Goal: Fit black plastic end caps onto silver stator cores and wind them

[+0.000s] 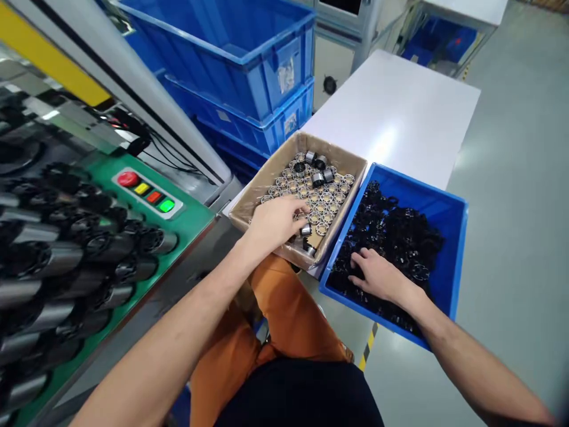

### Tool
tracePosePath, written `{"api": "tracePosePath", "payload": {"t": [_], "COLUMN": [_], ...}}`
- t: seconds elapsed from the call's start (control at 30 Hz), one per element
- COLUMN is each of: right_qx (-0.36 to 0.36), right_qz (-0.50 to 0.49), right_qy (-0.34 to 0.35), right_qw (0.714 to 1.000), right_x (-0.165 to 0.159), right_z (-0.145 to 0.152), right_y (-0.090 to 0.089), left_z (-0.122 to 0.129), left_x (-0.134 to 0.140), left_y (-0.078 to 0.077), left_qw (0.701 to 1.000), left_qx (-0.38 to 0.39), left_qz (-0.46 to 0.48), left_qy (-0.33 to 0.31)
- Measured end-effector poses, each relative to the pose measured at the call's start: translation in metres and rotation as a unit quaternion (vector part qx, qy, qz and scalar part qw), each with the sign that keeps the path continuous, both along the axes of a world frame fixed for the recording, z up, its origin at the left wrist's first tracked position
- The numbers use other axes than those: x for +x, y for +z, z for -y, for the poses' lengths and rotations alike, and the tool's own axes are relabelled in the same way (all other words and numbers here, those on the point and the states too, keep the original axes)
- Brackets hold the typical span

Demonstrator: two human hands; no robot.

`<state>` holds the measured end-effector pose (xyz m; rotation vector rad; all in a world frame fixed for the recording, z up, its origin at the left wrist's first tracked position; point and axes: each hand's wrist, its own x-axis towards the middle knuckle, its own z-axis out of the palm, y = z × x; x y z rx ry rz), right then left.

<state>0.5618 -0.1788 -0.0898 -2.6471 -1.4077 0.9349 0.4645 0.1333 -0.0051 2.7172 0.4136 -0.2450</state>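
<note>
white table [413, 101] beyond both hands. carton [272, 167] of metal rings [326, 198] under left hand [278, 222], blue bin [450, 267] of black parts [400, 234] under right hand [377, 274]: side by side, likely so each reaches its own. right fingers apart; left curled, cannot tell if holding.

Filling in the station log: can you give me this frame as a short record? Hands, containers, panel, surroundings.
Left hand: in the brown box, over the metal rings; grip unclear
Right hand: in the blue bin, at the black parts; grip unclear
Also in box: several small cylinders
Panel: red, yellow, orange and green buttons; green looks lit
Left side: green bench with rows of larger cylinders
Beyond box: stacked blue crates, white tabletop
</note>
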Motion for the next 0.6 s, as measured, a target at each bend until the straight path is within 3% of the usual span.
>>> {"api": "tracePosePath", "payload": {"t": [0.13, 0.23, 0.37, 0.47, 0.53, 0.6], "right_qx": [0.001, 0.003, 0.036, 0.084, 0.126, 0.169], "right_qz": [-0.042, -0.069, -0.12, -0.187, -0.243, -0.302], "right_qy": [-0.006, -0.02, -0.052, -0.096, -0.144, -0.215], "right_qw": [0.999, 0.997, 0.991, 0.974, 0.951, 0.913], "right_x": [-0.001, 0.0, 0.002, 0.009, 0.017, 0.027], "right_z": [0.003, 0.006, 0.006, 0.002, -0.002, -0.006], "right_y": [0.006, 0.011, 0.021, 0.024, 0.023, 0.019], "left_z": [0.01, 0.023, 0.029, 0.017, 0.004, -0.008], "left_x": [0.05, 0.069, 0.08, 0.075, 0.067, 0.056], "left_y": [-0.036, -0.052, -0.055, -0.049, -0.046, -0.046], "left_qw": [0.994, 0.989, 0.988, 0.99, 0.993, 0.985], "left_qx": [-0.013, -0.008, -0.009, -0.038, -0.057, -0.16], "left_qz": [-0.04, -0.066, -0.083, -0.061, -0.024, 0.052], "left_qy": [-0.103, -0.13, -0.128, -0.122, -0.103, -0.032]}}
